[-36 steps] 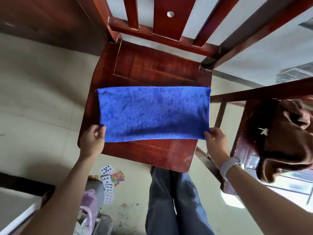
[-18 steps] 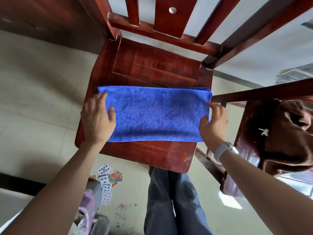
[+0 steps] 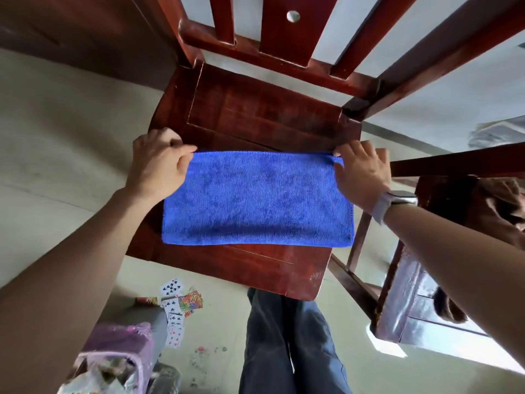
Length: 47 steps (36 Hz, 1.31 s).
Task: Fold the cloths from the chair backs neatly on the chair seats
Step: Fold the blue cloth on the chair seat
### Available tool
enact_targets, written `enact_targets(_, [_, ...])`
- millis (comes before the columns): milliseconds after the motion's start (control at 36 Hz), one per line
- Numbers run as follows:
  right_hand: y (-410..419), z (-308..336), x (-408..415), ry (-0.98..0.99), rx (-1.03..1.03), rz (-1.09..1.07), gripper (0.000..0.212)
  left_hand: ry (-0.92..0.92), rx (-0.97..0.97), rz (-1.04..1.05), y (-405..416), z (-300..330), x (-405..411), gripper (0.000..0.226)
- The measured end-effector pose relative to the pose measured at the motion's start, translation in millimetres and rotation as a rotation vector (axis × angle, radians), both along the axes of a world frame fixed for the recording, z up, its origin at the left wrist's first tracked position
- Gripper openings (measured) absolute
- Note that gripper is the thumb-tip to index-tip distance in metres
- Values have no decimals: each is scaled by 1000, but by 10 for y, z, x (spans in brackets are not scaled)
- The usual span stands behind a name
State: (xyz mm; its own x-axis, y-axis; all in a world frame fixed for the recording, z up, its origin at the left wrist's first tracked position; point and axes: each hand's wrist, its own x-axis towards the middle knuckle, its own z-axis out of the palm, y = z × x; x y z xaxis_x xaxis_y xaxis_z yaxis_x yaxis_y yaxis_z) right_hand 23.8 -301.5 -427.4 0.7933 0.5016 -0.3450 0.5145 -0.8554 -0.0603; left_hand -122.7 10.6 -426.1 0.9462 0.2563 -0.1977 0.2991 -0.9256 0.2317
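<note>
From the head camera, a blue microfibre cloth [image 3: 255, 200], folded into a long rectangle, lies flat across the front half of a dark red wooden chair seat [image 3: 255, 120]. Its near long edge runs just short of the seat's front edge, and its far long edge crosses the middle of the seat panel.

The left hand [image 3: 159, 163] sits at the cloth's far left corner with fingers curled under and the thumb set against them — it pinches that corner. The right hand [image 3: 360, 172] is at the far right corner, thumb and forefinger nipped together on a small raised tuck of blue fabric, the other fingers bent over the seat's right edge. A grey-strapped watch [image 3: 392, 204] is on that wrist. Both forearms reach in from the lower corners.

Behind the seat rise the slats and lower rail of the chair back [image 3: 284, 32], one slat bearing a pale round stud. To the right stands a second wooden chair [image 3: 412, 297] with a brown cloth [image 3: 500, 206] bunched on it — how it lies cannot be told clearly, since an arm covers part of it.

On the pale floor below lie scattered playing cards [image 3: 173, 308] beside a purple plastic bag [image 3: 122, 351]. The person's dark blue trouser legs [image 3: 289, 342] show under the seat's front edge.
</note>
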Motion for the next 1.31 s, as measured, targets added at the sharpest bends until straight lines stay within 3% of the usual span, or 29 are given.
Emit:
enact_targets(167, [6, 39, 82, 35, -85, 42, 31, -4, -49, -43, 15, 61, -8, 26])
enact_targets(306, [-8, 79, 142, 233, 125, -173, 23, -10, -115, 89, 65, 35, -12, 12])
enact_targets(417, [-21, 158, 175, 366, 314, -351, 15, 12, -257, 237, 109, 9, 11, 16])
enact_targets(500, [-16, 168, 177, 375, 343, -421, 12, 60, -287, 319, 123, -40, 22, 17])
enact_targets(778, [142, 38, 263, 260, 241, -397, 17, 115, -146, 452, 68, -141, 155, 11])
enact_targets(917, [184, 50, 210, 192, 221, -433, 36, 39, -10, 437, -46, -75, 80, 31])
enact_targets(1000, [201, 183, -11, 14, 325, -352, 40, -104, 51, 295, -241, 11, -60, 38])
enact_targets(1083, [276, 216, -306, -41, 362, -87, 46, -121, 41, 107, -480, 9, -131, 38])
enact_targets(1194, [457, 7, -600, -40, 168, 261, 47, 9, 25, -58, -809, -110, -117, 46])
enact_targets(1306, [581, -173, -706, -4, 17, 273, 53, 108, 60, -47, -948, -257, -245, 65])
